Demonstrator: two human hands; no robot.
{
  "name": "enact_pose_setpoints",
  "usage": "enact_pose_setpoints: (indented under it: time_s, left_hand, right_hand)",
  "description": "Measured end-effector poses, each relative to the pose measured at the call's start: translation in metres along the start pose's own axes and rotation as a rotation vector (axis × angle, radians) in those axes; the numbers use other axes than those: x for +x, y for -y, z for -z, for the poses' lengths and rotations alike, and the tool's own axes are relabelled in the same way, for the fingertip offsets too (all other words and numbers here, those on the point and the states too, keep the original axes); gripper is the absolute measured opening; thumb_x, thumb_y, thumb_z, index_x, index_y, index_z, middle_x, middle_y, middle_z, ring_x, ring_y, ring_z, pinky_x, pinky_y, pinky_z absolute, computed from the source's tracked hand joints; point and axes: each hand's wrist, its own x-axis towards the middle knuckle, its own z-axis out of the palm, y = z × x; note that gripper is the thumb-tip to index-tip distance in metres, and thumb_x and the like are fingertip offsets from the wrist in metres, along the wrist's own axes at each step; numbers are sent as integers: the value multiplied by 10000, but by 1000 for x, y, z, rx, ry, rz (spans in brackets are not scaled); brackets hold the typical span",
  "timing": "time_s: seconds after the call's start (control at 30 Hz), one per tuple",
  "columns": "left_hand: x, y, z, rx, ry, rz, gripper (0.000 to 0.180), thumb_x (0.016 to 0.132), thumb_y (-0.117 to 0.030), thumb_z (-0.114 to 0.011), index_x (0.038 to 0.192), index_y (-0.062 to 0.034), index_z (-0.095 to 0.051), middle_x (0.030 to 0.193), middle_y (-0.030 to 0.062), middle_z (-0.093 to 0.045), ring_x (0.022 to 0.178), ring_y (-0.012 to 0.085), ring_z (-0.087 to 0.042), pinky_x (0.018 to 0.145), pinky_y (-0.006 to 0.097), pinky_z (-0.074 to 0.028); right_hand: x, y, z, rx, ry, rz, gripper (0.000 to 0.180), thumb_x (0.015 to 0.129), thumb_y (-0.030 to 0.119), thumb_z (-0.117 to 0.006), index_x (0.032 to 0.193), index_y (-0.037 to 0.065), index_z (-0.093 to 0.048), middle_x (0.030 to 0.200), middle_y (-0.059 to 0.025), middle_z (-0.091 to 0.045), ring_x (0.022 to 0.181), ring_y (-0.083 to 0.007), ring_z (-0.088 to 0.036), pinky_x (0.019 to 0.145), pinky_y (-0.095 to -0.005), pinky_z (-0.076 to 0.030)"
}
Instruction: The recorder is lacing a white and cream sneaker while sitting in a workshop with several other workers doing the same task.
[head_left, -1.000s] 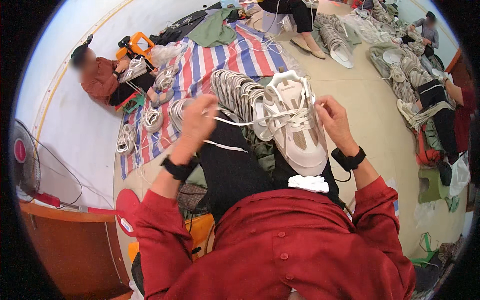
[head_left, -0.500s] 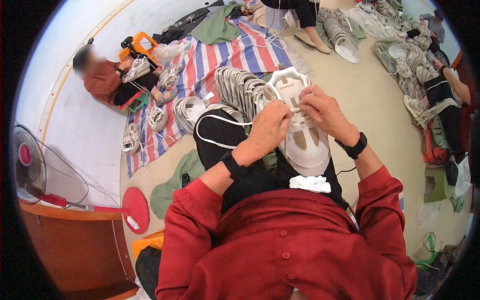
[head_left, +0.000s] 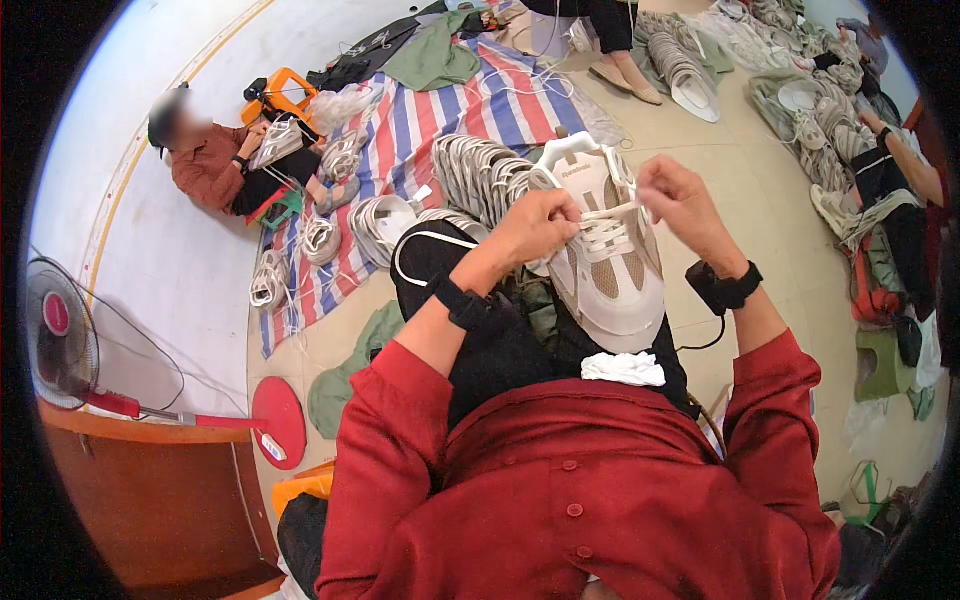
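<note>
A beige and white sneaker (head_left: 617, 312) rests toe toward me on my lap, its tongue upright at the far end. Across the throat of the shoe runs a flat white shoelace (head_left: 610, 213), crossed through the lower eyelets. At the shoe's left side my left hand (head_left: 538, 228) is closed in a pinch on the lace. My right hand (head_left: 685, 205) is by the upper right eyelets, with thumb and forefinger pinched on the lace. A loose loop of lace hangs over my left knee, left of that hand.
Rows of similar shoe uppers (head_left: 475, 175) lie beyond my left knee by a striped sheet (head_left: 420, 120). A folded white cloth (head_left: 622, 369) sits on my lap. A pink-based fan (head_left: 278, 422) stands at left. A co-worker (head_left: 210, 160) sits far left; others work at the far right.
My right hand has moved right and away from the eyelets, drawing lace across the shoe. My left hand has shifted slightly left, and the loop over my knee has become smaller.
</note>
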Motion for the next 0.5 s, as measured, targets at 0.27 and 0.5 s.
enact_pose_setpoints:
  time_s: [0.27, 0.5]
  left_hand:
    - [-7, 3, 18, -260, 163, 108, 131, 813, -112, -650, 924, -43, -642, 845, -22, -598, 785, 72, -532, 709, 229, -432]
    - [-12, -2, 18, -359, 191, 105, 207, 833, -201, -678, 971, -53, -636, 892, -24, -598, 831, 68, -524, 763, 215, -411]
  right_hand:
    - [-10, 10, 86, 211, -260, -49, 69, 850, 92, -598, 880, 95, -536, 669, 59, -458, 563, -37, -433, 552, -225, -410]
    - [-29, -2, 160, 463, -490, -45, 74, 884, 79, -588, 907, 106, -522, 623, 84, -349, 518, -28, -345, 548, -212, -381]
